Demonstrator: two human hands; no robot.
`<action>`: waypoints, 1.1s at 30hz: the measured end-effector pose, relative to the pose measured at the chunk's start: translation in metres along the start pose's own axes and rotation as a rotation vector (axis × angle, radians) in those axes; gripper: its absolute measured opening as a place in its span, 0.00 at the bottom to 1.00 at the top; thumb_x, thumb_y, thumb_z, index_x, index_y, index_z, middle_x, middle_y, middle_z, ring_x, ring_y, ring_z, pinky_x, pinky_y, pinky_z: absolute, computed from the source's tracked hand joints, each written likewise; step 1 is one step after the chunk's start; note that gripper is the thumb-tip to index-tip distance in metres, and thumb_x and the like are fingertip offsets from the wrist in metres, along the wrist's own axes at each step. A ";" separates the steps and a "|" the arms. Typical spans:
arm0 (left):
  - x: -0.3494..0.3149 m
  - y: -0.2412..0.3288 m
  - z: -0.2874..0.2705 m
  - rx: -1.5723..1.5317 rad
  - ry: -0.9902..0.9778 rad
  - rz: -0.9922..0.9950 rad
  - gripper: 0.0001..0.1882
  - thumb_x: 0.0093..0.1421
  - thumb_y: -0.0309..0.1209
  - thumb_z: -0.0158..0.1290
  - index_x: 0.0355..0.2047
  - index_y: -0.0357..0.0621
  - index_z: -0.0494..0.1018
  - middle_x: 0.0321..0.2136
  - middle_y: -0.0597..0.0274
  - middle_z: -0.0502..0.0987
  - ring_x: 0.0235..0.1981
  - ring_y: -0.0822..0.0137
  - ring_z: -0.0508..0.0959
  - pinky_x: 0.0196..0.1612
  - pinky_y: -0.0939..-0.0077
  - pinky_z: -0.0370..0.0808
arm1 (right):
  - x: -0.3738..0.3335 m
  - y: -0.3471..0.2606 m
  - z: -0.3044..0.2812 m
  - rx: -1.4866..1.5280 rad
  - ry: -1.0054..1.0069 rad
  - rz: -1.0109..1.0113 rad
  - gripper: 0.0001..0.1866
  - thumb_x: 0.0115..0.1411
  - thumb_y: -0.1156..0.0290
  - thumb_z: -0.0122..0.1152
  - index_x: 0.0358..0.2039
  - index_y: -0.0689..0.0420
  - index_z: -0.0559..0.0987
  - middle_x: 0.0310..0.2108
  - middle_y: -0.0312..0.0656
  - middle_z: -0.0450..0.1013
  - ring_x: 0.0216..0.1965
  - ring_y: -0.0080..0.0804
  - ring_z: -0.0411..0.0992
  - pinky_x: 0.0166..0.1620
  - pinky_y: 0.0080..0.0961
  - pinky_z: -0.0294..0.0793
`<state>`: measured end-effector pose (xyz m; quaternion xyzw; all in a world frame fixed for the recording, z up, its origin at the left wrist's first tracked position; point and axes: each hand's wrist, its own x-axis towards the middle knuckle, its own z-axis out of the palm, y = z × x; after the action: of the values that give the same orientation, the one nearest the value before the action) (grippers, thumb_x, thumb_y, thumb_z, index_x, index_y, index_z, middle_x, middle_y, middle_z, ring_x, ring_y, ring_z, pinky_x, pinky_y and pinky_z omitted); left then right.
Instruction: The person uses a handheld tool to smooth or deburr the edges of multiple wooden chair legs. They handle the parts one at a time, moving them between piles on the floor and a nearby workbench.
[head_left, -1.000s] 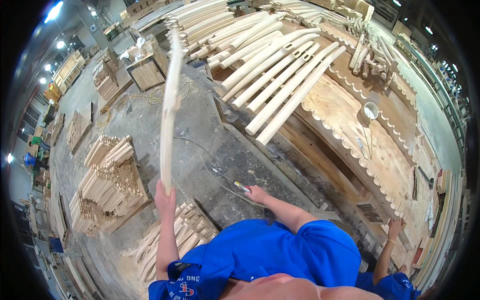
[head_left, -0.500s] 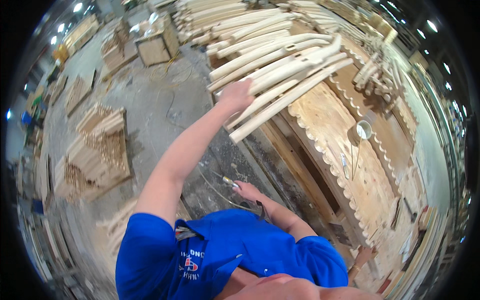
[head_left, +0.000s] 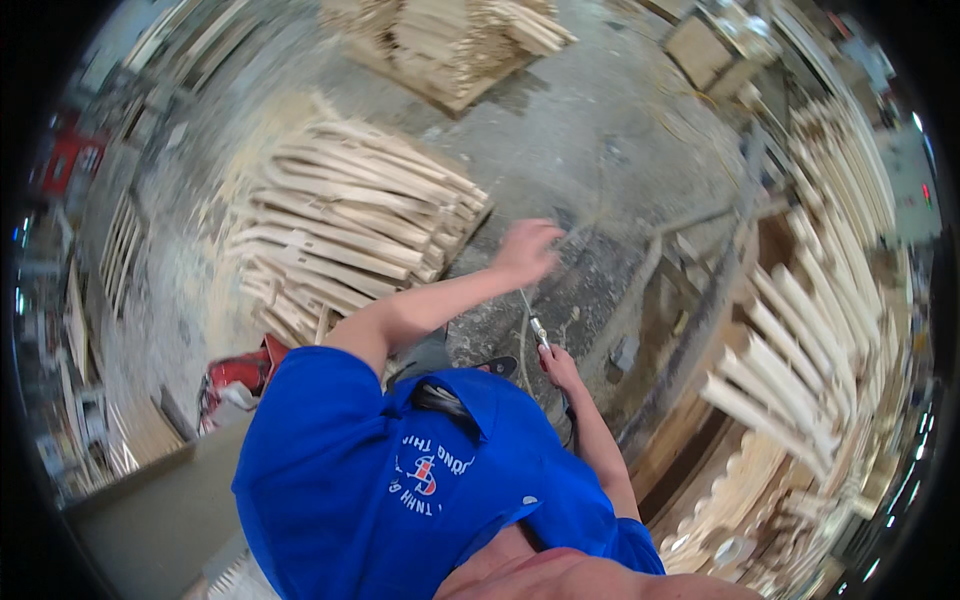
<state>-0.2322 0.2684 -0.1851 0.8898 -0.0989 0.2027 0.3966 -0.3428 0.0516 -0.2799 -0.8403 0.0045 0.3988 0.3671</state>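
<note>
My left hand (head_left: 530, 252) is out in front of me over the grey floor, blurred by motion; its fingers do not show clearly, and I see nothing in it. Below it and a little to the right, my right hand (head_left: 560, 368) is closed around a slim tool with a silver metal end (head_left: 540, 333), its exact kind unclear. A thin pale hose (head_left: 524, 298) shows near the tool's far end. Left of my left hand lies a stack of curved, pale wooden slats (head_left: 350, 215). On the right, more shaped wooden pieces (head_left: 785, 350) are piled on a bench.
A large stack of wood (head_left: 440, 45) stands on a pallet at the far side. A wooden box (head_left: 705, 55) is at the far right. A red machine (head_left: 240, 375) sits near my left elbow. Wooden parts with scalloped edges (head_left: 715, 500) lie at the lower right.
My view has turned left, so the bench and its wood now sit at the right. My left hand has come off the wooden pieces. The right hand keeps its hold on the tool.
</note>
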 end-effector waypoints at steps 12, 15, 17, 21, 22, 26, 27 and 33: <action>-0.253 -0.259 -0.162 0.117 0.256 -1.728 0.20 0.50 0.38 0.47 0.42 0.42 0.68 0.41 0.46 0.74 0.45 0.51 0.73 0.49 0.65 0.67 | 0.136 -0.204 0.100 -0.613 -0.416 -0.397 0.23 0.58 0.55 0.46 0.47 0.60 0.69 0.39 0.57 0.71 0.43 0.54 0.68 0.45 0.42 0.66; -0.272 -0.282 -0.165 -0.087 0.443 -1.908 0.21 0.50 0.38 0.49 0.42 0.40 0.68 0.37 0.45 0.75 0.42 0.50 0.74 0.47 0.63 0.69 | 0.162 -0.239 0.139 -0.653 -0.498 -0.447 0.23 0.58 0.55 0.46 0.46 0.60 0.69 0.39 0.57 0.71 0.43 0.54 0.68 0.45 0.41 0.66; -0.284 -0.299 -0.167 -0.351 0.509 -2.017 0.21 0.50 0.38 0.52 0.42 0.40 0.69 0.32 0.49 0.76 0.37 0.53 0.76 0.45 0.62 0.71 | 0.172 -0.257 0.165 -0.649 -0.525 -0.446 0.23 0.58 0.55 0.45 0.46 0.60 0.69 0.39 0.57 0.70 0.43 0.53 0.68 0.46 0.42 0.65; -0.261 -0.346 -0.154 -0.589 0.606 -1.926 0.32 0.53 0.42 0.53 0.54 0.44 0.56 0.45 0.51 0.67 0.42 0.56 0.70 0.38 0.52 0.71 | 0.214 -0.273 0.195 -0.462 -0.432 -0.431 0.21 0.59 0.56 0.45 0.43 0.61 0.71 0.34 0.58 0.72 0.40 0.53 0.69 0.43 0.39 0.67; -0.246 -0.358 -0.145 -0.667 0.659 -1.955 0.35 0.53 0.44 0.54 0.56 0.45 0.53 0.48 0.50 0.66 0.45 0.55 0.69 0.41 0.50 0.70 | 0.228 -0.276 0.198 -0.415 -0.390 -0.413 0.21 0.59 0.56 0.45 0.42 0.61 0.71 0.33 0.57 0.72 0.39 0.53 0.70 0.43 0.38 0.67; -0.213 -0.389 -0.117 -0.915 0.914 -2.036 0.44 0.53 0.49 0.53 0.61 0.46 0.43 0.57 0.49 0.56 0.53 0.47 0.62 0.50 0.42 0.62 | 0.259 -0.298 0.201 -0.488 -0.405 -0.334 0.20 0.60 0.56 0.46 0.35 0.63 0.72 0.23 0.48 0.70 0.27 0.38 0.70 0.35 0.33 0.68; -0.208 -0.394 -0.111 -0.773 1.043 -2.091 0.41 0.52 0.50 0.54 0.59 0.45 0.50 0.54 0.46 0.61 0.51 0.45 0.65 0.51 0.40 0.60 | 0.261 -0.302 0.200 -0.466 -0.436 -0.261 0.20 0.59 0.55 0.46 0.35 0.62 0.72 0.24 0.49 0.71 0.29 0.42 0.70 0.36 0.35 0.68; -0.209 -0.379 -0.136 -0.552 1.296 -1.884 0.29 0.47 0.42 0.57 0.43 0.33 0.65 0.41 0.43 0.71 0.42 0.50 0.71 0.43 0.51 0.68 | 0.252 -0.301 0.181 -0.360 -0.397 -0.297 0.22 0.59 0.53 0.46 0.29 0.62 0.73 0.21 0.49 0.70 0.26 0.43 0.70 0.33 0.34 0.67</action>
<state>-0.3304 0.6259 -0.4471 0.2262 0.7776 0.2158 0.5456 -0.2015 0.4560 -0.3393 -0.7891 -0.2607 0.4916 0.2603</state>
